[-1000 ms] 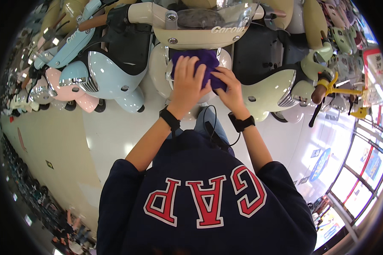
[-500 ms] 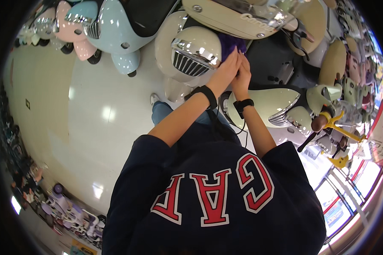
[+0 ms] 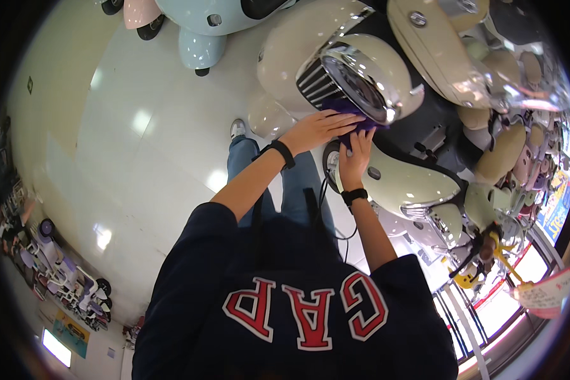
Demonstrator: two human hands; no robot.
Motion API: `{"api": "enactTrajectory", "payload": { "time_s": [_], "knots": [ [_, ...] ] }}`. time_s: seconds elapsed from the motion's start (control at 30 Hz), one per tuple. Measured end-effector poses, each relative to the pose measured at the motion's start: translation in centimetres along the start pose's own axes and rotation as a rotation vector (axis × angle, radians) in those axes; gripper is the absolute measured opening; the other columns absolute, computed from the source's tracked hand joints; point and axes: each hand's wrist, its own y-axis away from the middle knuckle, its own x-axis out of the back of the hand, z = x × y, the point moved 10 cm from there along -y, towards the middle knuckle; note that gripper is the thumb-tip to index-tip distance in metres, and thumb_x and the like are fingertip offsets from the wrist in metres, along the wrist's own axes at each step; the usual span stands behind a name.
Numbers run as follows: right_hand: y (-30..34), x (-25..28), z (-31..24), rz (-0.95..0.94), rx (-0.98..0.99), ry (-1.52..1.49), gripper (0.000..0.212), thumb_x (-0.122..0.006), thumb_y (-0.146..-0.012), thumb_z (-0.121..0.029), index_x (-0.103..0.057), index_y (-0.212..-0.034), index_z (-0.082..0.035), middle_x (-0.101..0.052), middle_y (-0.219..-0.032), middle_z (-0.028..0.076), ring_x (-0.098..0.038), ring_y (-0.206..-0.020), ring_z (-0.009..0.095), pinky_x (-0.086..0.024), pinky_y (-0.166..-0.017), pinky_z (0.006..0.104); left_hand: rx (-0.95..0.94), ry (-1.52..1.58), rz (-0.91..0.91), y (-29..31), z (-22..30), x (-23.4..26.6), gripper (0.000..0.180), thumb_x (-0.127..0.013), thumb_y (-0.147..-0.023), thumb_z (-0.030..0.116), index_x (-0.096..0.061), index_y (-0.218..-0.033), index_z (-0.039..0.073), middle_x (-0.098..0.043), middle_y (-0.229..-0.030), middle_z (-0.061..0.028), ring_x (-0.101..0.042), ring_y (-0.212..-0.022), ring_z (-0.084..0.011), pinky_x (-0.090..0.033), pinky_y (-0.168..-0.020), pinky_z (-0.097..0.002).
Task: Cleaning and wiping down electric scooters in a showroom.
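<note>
A purple cloth is bunched against the chrome-trimmed headlight of a cream scooter, below its dark ribbed grille. My left hand grips the cloth with its fingers stretched forward and close together. Beside it, my right hand holds the cloth's near side with its fingertips pointing up to the headlight. Part of the cloth is hidden under my fingers. A dark band circles each wrist.
A pale green scooter stands close to my right forearm. Light blue and pink scooters are at the far left. A dark cable hangs by my right arm. More scooters crowd the right side, near a pink tag.
The view has shifted, bringing the cream headlight closer and further right. My hands have gone from pressed together at its right side to spread along its near lower edge with the cloth.
</note>
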Motion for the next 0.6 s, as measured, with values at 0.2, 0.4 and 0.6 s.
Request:
{"api": "enactTrajectory", "payload": {
  "time_s": [0.2, 0.4, 0.6],
  "knots": [
    [-0.6, -5.0, -2.0, -0.124, 0.133, 0.134, 0.034, -0.066, -0.078, -0.005, -0.061, -0.111, 0.002, -0.054, -0.122, 0.024, -0.032, -0.128, 0.058, -0.019, -0.111, 0.0648, 0.122, 0.055, -0.07, 3.6, -5.1, 0.1, 0.058, -0.062, -0.085, 0.025, -0.045, -0.141, 0.019, -0.035, -0.153, 0.003, -0.029, -0.143, -0.0141, -0.022, -0.118, -0.0382],
    [-2.9, -7.7, -5.3, -0.038, 0.129, 0.236, 0.046, -0.066, -0.08, -0.012, -0.056, -0.123, -0.001, -0.046, -0.134, 0.024, -0.029, -0.132, 0.053, -0.017, -0.112, 0.0652, 0.171, 0.079, 0.003, 3.6, -9.6, 2.5, 0.065, -0.069, -0.079, 0.031, -0.047, -0.14, 0.027, -0.038, -0.151, 0.0014, -0.03, -0.142, -0.0183, -0.02, -0.119, -0.042],
    [-2.0, -9.4, -5.6, 0.091, 0.07, 0.299, 0.045, -0.065, -0.079, -0.011, -0.053, -0.12, 0.004, -0.048, -0.13, 0.024, -0.037, -0.128, 0.049, -0.023, -0.111, 0.0638, 0.072, 0.254, 0.123, 4.4, -9.4, 1.3, 0.057, -0.064, -0.078, 0.015, -0.053, -0.133, 0.017, -0.043, -0.145, -0.0111, -0.035, -0.138, -0.033, -0.024, -0.116, -0.0521]
  ]
}}
